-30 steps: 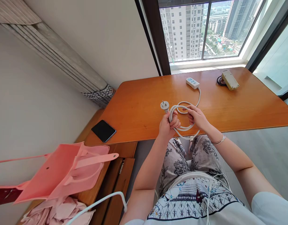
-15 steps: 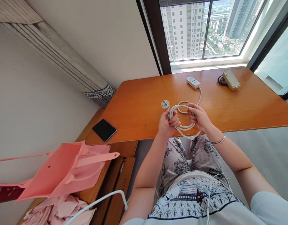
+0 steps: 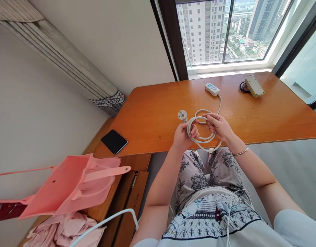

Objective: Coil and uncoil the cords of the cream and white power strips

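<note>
White loops of a power strip cord (image 3: 205,140) hang between my two hands above the near edge of the table. My left hand (image 3: 185,136) is closed around the coil close to its plug (image 3: 182,115), whose pins point up and away. With thumb and fingers pinched, my right hand (image 3: 217,125) grips the other side of the loops. From there the cord runs over the tabletop to the white power strip (image 3: 213,89), which lies on the table with its sockets facing up.
On the wooden table (image 3: 153,113), a beige box with a black cable (image 3: 254,86) lies at the far right, and a black phone or tablet (image 3: 114,141) at the left edge. A pink bag (image 3: 70,185) and pink cloth (image 3: 62,230) are at the lower left. Beyond is a window (image 3: 225,34).
The fingers of my left hand have loosened a little and shifted on the coil. Both hands still hold the cord in nearly the same place.
</note>
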{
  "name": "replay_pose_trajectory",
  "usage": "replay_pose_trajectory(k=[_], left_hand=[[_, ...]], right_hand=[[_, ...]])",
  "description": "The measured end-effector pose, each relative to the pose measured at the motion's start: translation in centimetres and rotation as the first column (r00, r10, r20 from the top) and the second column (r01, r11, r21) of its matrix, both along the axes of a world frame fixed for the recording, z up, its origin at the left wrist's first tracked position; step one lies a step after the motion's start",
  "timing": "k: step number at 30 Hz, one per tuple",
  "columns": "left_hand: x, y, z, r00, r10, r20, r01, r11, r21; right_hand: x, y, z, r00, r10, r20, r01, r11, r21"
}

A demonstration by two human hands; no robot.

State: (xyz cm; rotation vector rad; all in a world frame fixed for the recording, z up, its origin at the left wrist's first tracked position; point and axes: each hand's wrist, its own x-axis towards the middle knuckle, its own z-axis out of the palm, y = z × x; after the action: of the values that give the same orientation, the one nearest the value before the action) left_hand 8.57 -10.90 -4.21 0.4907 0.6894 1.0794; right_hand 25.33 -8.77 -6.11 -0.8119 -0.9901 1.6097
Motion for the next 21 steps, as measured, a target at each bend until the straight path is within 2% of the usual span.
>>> replay_pose_trajectory(k=[4,8,15,21], left_hand=[[0.2,0.0,-0.4,1.0,-0.028,0.005,0.028,1.0,-0.012],[0.4,0.0,-0.7,0.999,-0.044,-0.02,0.045,0.999,0.014],[0.4,-0.1,-0.4,1.0,-0.01,-0.008,0.011,0.999,0.035],[0.8,0.1,-1.2,0.999,0.036,0.036,-0.037,0.999,0.03]], right_hand=[[0.2,0.0,-0.2,0.991,0.006,0.135,-0.014,0.998,0.055],[0.2,-0.1,-0.4,0.987,0.003,0.158,-0.016,0.997,0.077],[0.5,0.4,-0.6,0.995,-0.05,-0.088,0.046,0.998,-0.038],[0.5,0.8,-0.8,0.965,-0.159,-0.206,0.137,0.984,-0.118]])
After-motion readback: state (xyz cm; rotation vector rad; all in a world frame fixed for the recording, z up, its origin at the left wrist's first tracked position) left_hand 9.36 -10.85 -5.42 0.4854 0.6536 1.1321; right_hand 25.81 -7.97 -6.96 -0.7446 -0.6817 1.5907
